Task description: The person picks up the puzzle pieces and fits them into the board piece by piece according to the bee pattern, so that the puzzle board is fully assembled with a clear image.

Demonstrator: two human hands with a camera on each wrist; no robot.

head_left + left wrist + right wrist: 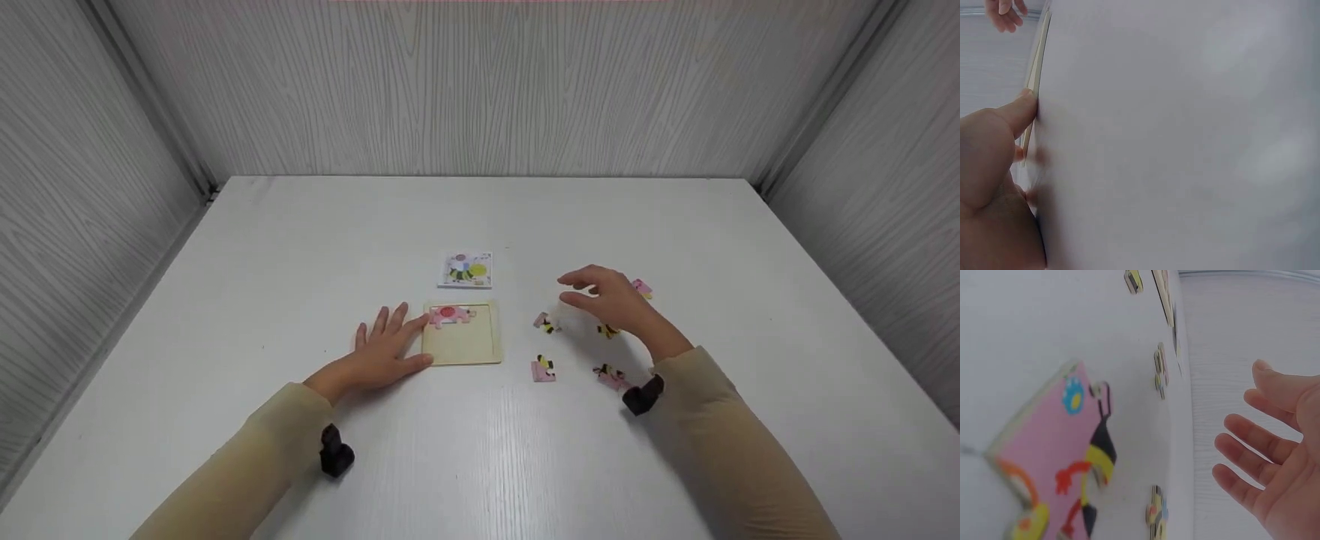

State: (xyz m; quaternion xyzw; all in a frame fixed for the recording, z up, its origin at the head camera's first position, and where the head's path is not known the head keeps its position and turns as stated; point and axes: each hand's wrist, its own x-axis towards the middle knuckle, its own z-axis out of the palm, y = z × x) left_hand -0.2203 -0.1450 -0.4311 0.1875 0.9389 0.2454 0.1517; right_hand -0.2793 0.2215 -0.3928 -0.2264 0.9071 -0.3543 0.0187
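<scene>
My left hand (386, 352) rests flat on the table with fingers spread, its thumb and index fingertip at the left edge of a wooden puzzle tray (461, 351). Inside the tray's upper left lies a pink puzzle section (450, 316) with a red round patch. Above the table to the right, my right hand (611, 300) hovers with loosely bent fingers, holding nothing. Around and below it are loose puzzle pieces: a pink and yellow-black one (544, 370), another (547, 324), and a bee-striped pink piece (1053, 455) large in the right wrist view.
Behind the tray lies a square picture card (465, 270) with a bee design. A small pink piece (643, 288) sits beyond the right hand, and a yellow-black one (608, 331) under it. Wood-grain panels (480, 90) wall the white table in at back and sides.
</scene>
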